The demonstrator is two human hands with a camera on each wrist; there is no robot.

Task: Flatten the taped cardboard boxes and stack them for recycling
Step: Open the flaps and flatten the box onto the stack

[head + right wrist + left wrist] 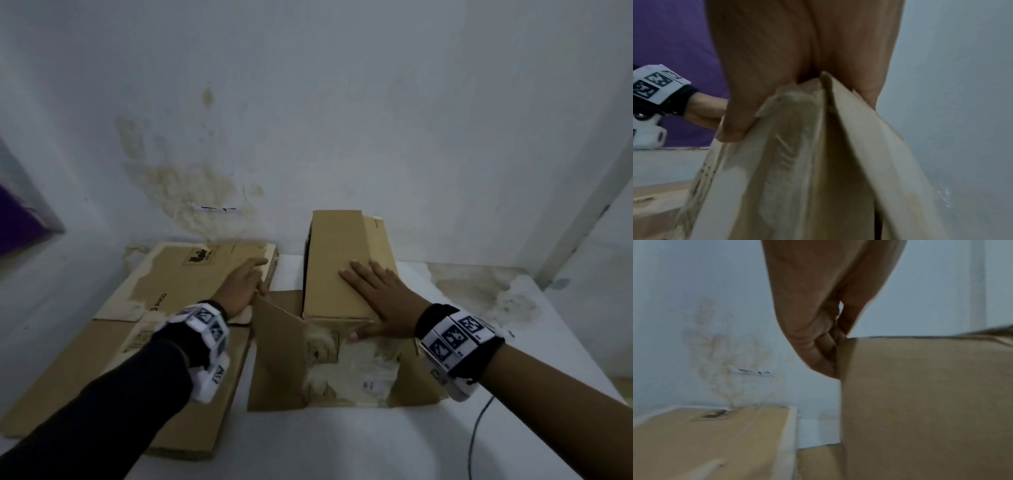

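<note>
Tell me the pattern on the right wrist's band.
Black-and-white square marker codes on the right wristband, clearest in the head view.

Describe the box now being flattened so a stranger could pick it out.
Start at the stained wall. On the white table below lie flat cardboard sheets; right of them is the box, the only one with raised sides.

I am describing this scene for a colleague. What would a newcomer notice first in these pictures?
First, the upright cardboard box in the middle of the white table, with the right hand lying flat on top and the left hand holding its left flap. Next, the flattened cardboard lying to its left, and the stained wall behind.
</note>
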